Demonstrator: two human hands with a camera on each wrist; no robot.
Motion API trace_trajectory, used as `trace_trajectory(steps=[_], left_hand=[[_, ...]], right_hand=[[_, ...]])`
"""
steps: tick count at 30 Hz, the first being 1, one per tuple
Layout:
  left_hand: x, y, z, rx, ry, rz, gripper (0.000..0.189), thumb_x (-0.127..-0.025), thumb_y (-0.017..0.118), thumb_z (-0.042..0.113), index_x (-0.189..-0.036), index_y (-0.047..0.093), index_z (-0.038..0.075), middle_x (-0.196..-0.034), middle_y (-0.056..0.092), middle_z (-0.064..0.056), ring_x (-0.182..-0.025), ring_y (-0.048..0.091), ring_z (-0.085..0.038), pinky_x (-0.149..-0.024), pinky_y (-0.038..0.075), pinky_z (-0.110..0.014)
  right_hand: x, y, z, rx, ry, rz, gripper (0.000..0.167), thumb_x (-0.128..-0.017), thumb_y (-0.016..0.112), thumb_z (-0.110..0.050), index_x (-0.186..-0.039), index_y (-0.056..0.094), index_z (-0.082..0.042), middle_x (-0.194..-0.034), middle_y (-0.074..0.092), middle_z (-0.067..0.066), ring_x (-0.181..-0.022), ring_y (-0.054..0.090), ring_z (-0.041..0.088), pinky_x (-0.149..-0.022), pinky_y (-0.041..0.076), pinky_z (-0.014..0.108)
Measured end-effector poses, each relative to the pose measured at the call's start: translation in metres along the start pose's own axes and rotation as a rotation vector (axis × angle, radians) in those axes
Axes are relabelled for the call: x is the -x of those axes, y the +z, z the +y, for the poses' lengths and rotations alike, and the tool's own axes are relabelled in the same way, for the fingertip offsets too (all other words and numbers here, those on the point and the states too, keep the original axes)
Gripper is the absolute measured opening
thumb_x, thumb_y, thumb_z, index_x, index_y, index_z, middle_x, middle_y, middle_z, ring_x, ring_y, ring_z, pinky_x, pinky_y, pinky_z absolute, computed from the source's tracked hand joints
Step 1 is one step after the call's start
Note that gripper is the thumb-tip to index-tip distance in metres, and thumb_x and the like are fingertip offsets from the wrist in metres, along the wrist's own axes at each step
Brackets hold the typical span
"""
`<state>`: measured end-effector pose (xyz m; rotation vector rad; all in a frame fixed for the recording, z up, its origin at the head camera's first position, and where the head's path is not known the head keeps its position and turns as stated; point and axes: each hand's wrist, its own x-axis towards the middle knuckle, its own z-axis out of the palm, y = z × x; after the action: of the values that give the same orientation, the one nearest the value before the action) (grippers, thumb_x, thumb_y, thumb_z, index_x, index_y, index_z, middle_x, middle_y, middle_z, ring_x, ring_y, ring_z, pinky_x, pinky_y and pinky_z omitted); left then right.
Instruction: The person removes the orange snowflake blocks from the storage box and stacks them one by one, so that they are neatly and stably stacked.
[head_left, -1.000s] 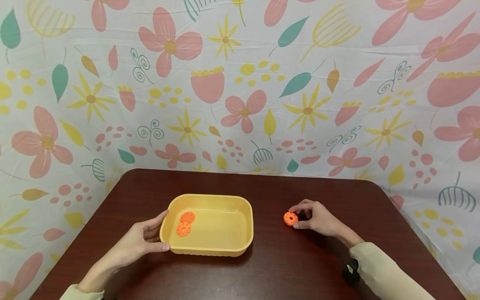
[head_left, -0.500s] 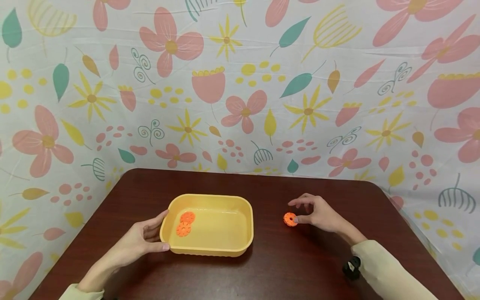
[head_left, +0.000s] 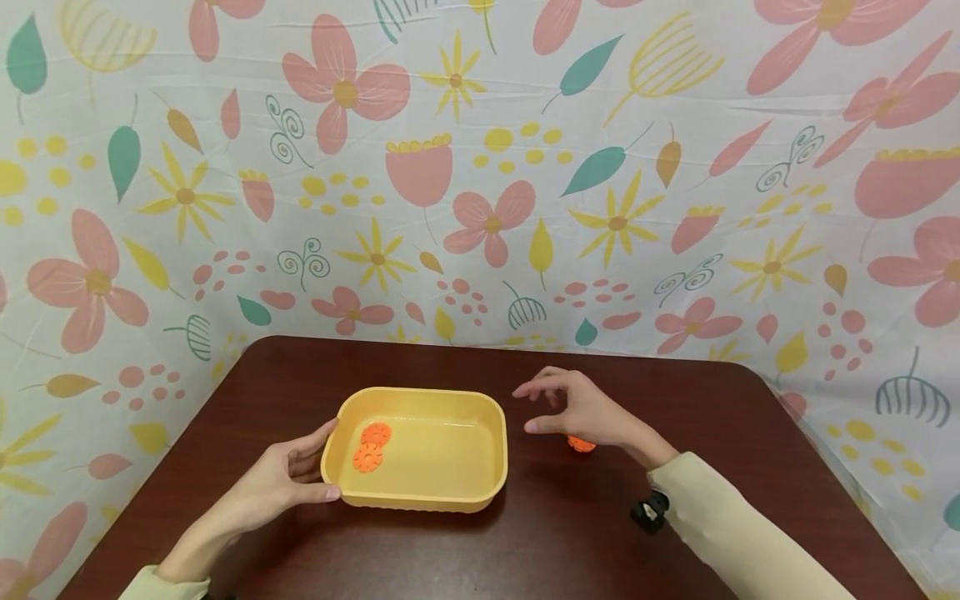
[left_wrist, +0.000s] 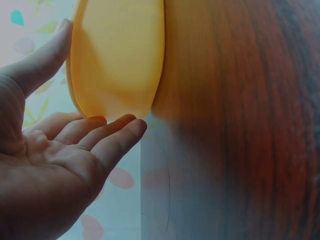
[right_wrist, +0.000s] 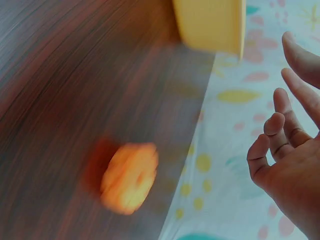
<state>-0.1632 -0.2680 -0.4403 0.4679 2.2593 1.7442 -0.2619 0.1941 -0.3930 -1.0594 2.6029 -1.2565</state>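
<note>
At the left end of a yellow plastic tray [head_left: 442, 500], my left hand [head_left: 273, 479] holds the wall, thumb at the near corner and fingers towards the far one. Inside the tray lie two flat orange notched discs, a far disc [head_left: 376, 434] and a near disc [head_left: 367, 457], close together. My right hand [head_left: 581, 408] is in the air between the tray and the orange notched discs [head_left: 581, 444] on the table, fingers loosely bent and holding nothing. In the head view it partly hides those discs; the right wrist view shows them blurred, as a short stack [right_wrist: 130, 177].
A dark brown wooden table [head_left: 465, 558] carries everything. Behind it hangs a white cloth [head_left: 480, 167] printed with flowers and leaves. A black strap device [head_left: 649, 510] is on the right sleeve.
My right hand has let go of the orange discs, lifted and moved left towards the tray. The discs stay on the table. My left hand and the tray have hardly moved.
</note>
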Motion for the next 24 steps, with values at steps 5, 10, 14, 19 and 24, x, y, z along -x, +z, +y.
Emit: trace_trajectory(steps=[5, 10, 14, 19, 24], left_hand=[[0.000, 0.000, 0.002, 0.013, 0.026, -0.008, 0.096, -0.090, 0.084, 0.005, -0.164, 0.023, -0.007, -0.166, 0.024, -0.030, -0.146, 0.035, -0.050, -0.100, 0.054, -0.031], [0.000, 0.000, 0.002, 0.019, 0.031, -0.004, 0.096, -0.090, 0.084, 0.004, -0.164, 0.023, -0.007, -0.166, 0.023, -0.029, -0.146, 0.034, -0.049, -0.100, 0.054, -0.031], [0.001, 0.000, 0.000, 0.016, 0.028, -0.001, 0.098, -0.089, 0.085, 0.006, -0.164, 0.023, -0.006, -0.167, 0.023, -0.028, -0.147, 0.033, -0.048, -0.101, 0.053, -0.032], [0.000, 0.001, -0.003, 0.004, 0.058, 0.001, 0.104, -0.088, 0.086, 0.007, -0.166, 0.018, -0.003, -0.169, 0.018, -0.027, -0.148, 0.029, -0.046, -0.104, 0.051, -0.033], [-0.004, 0.001, -0.003, 0.000, 0.066, 0.002, 0.105, -0.089, 0.085, 0.005, -0.168, 0.015, 0.000, -0.171, 0.015, -0.024, -0.150, 0.028, -0.046, -0.104, 0.052, -0.034]], right_hand=[[-0.024, 0.024, -0.020, -0.003, -0.042, -0.073, 0.039, -0.086, 0.091, -0.017, -0.123, 0.079, -0.012, -0.100, 0.065, 0.006, -0.080, 0.055, 0.037, -0.068, 0.047, 0.031], [-0.045, 0.051, -0.035, -0.020, -0.081, -0.150, 0.038, -0.087, 0.090, -0.020, -0.123, 0.079, -0.015, -0.098, 0.063, 0.003, -0.077, 0.053, 0.030, -0.066, 0.043, 0.028], [-0.060, 0.073, -0.043, -0.021, -0.116, -0.200, 0.038, -0.086, 0.089, -0.014, -0.123, 0.078, -0.015, -0.099, 0.063, 0.000, -0.077, 0.053, 0.026, -0.066, 0.042, 0.027], [-0.075, 0.095, -0.048, -0.033, -0.109, -0.248, 0.040, -0.085, 0.089, -0.010, -0.123, 0.078, -0.012, -0.098, 0.064, -0.001, -0.071, 0.050, 0.018, -0.064, 0.041, 0.024], [-0.088, 0.114, -0.054, -0.070, -0.084, -0.301, 0.044, -0.085, 0.089, -0.010, -0.126, 0.075, -0.004, -0.104, 0.067, 0.018, -0.063, 0.047, 0.019, -0.060, 0.040, 0.022]])
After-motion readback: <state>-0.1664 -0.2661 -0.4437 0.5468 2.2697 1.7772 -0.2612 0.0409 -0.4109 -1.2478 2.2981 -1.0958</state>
